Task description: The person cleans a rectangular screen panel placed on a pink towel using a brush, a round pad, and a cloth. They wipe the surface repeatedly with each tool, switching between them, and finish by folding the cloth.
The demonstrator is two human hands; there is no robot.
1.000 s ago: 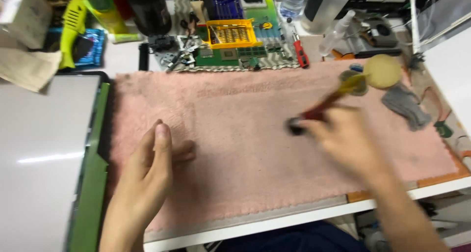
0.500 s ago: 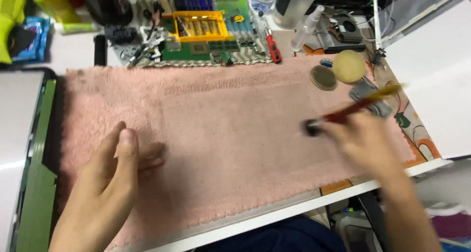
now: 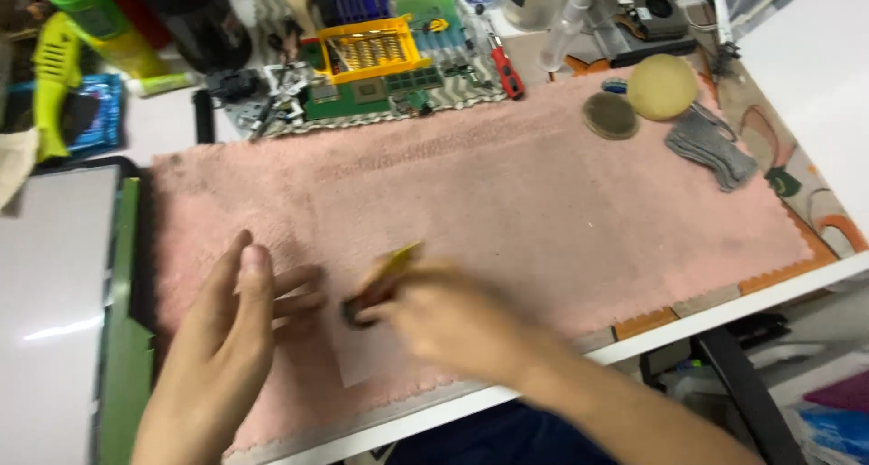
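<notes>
A pink towel (image 3: pixel 543 211) covers the desk in front of me. My left hand (image 3: pixel 231 325) rests flat on its near left part, fingers spread and holding nothing. My right hand (image 3: pixel 444 316), blurred by motion, grips a thin brush (image 3: pixel 385 279) with a yellowish handle and a dark tip. The tip sits low on the towel, just right of my left fingers. A faint pale rectangular patch (image 3: pixel 371 361) shows on the towel beneath the brush; I cannot tell what it is.
Behind the towel lie a green circuit board (image 3: pixel 362 94), a yellow bit tray (image 3: pixel 371 53) and a red-handled tool (image 3: pixel 502 67). Two round pads (image 3: pixel 638 98) and a grey part (image 3: pixel 711 148) sit at the far right. A white panel (image 3: pixel 54 275) lies on the left.
My right hand has swept the brush from the towel's right side across to the near left, close to my left hand. The view has shifted slightly; my left hand stays flat.
</notes>
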